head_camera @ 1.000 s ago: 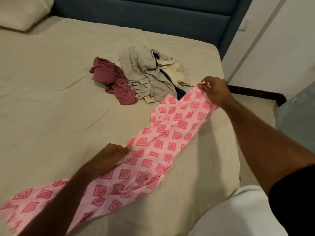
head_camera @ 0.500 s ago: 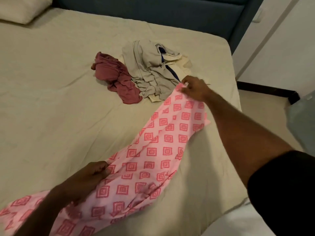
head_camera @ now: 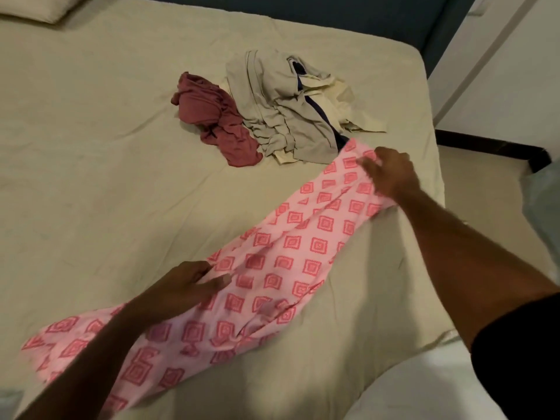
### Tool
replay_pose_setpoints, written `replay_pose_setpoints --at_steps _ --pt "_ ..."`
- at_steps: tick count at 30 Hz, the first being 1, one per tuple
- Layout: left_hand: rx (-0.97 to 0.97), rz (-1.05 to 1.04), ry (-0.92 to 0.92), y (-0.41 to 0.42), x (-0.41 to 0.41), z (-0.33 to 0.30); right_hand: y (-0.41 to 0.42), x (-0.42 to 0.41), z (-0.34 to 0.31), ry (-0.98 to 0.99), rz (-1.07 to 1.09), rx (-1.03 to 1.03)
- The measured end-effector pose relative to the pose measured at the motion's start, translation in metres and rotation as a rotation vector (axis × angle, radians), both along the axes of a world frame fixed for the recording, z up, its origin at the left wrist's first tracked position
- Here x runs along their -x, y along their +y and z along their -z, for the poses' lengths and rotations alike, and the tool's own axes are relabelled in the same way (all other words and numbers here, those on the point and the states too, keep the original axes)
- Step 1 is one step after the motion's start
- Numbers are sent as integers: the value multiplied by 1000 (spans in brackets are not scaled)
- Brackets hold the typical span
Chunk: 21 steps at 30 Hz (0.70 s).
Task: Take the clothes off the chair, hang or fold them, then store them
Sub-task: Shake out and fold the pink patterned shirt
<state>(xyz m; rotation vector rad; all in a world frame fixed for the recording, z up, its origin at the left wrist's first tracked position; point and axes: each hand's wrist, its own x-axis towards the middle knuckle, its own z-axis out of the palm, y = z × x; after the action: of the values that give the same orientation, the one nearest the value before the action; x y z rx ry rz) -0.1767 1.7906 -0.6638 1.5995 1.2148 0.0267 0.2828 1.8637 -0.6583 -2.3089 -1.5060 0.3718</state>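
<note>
Across the lower middle of the frame, the pink patterned garment (head_camera: 272, 268) lies stretched diagonally on the bed (head_camera: 91, 177). The right hand (head_camera: 391, 174) grasps its upper end; the left hand (head_camera: 181, 287) pinches its left edge. Above lie the maroon garment (head_camera: 212, 116) and grey clothes pile (head_camera: 288, 110).

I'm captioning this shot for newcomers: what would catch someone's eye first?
The pink patterned garment stretched diagonally across the beige bed, with the left hand on its middle and the right hand at its far end. Beyond it lies a crumpled pile: a maroon garment beside grey and cream clothes.
</note>
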Motion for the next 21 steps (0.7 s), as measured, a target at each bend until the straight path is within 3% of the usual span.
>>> replay_pose_setpoints --at_steps 7,11,14,17,19,21 --pt "62 195 84 24 -46 -19 -39 -98 -44 -158 167 25" --pt "-175 149 230 29 -68 -14 -57 -111 -45 -270 306 197" --pt "-338 -126 81 22 -51 -15 -65 -78 -38 -349 201 63" --pt "-674 -298 -5 3 -10 -16 -73 -7 -26 -255 16 -133" --pt "-788 -430 76 -11 21 -10 -80 48 -18 -175 -139 -155" --pt "-761 -551 216 -24 52 -3 -85 106 -10 -100 -331 -165"
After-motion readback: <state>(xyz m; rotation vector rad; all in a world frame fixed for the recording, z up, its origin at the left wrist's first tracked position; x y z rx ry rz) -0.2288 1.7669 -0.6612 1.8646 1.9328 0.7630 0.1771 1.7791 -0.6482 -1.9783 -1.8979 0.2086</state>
